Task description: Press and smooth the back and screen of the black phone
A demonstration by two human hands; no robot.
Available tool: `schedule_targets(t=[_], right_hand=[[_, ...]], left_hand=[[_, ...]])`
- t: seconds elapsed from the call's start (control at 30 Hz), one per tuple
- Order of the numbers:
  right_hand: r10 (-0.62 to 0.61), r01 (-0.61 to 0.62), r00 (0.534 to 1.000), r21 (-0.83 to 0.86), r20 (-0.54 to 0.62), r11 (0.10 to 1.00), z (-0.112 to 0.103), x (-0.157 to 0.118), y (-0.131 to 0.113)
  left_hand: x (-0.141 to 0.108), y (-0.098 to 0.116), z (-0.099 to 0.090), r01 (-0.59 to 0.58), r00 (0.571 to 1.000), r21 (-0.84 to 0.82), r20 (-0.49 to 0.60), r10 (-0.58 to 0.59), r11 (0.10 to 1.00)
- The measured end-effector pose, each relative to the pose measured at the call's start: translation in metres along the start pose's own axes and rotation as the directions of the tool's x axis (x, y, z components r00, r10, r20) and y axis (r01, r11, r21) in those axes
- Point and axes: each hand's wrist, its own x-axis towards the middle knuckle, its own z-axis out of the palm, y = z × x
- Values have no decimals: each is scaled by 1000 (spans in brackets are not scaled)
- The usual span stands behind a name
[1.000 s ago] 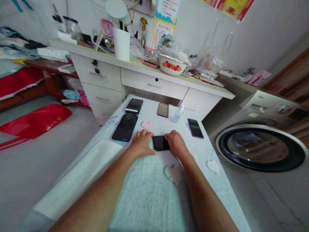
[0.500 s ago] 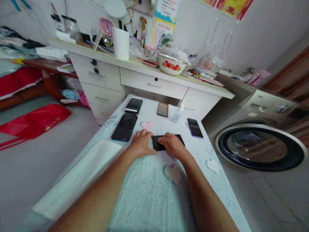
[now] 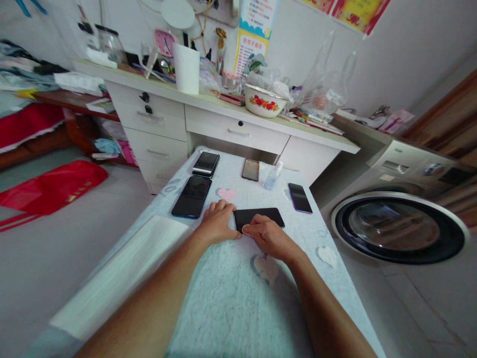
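A black phone (image 3: 266, 216) lies sideways on the cloth-covered table (image 3: 223, 298). My left hand (image 3: 219, 222) rests at its left end, thumb and fingers apart and touching the edge, with nothing inside the hand. Fingers closed, my right hand (image 3: 266, 233) presses a small pale round pad (image 3: 247, 229) on the phone's lower left edge; most of the pad is hidden under the fingers. Beyond my left hand lies a larger dark phone (image 3: 192, 197), with a stack of phones (image 3: 206, 163) behind it.
A brown phone case (image 3: 251, 169), a clear spray bottle (image 3: 273, 176) and a purple-edged phone (image 3: 300, 198) lie on the table's far and right parts. A folded cloth (image 3: 122, 273) covers the left edge. Behind stands a cluttered desk (image 3: 219, 107); a washing machine (image 3: 398, 219) is at right.
My right hand has moved nearer to me with the pad, from the phone's middle to its lower edge, uncovering more of the screen. My left hand has stayed in place.
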Motion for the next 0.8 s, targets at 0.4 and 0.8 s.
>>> schedule_targets(t=[0.4, 0.8], right_hand=[[144, -157, 983, -112, -116, 981, 5, -1, 12], [331, -372, 926, -297, -182, 879, 5, 9, 23]], left_hand=[[0, 2, -2, 11, 1000, -8, 14, -11, 1000], [-1, 3, -3, 12, 1000, -3, 19, -12, 1000]])
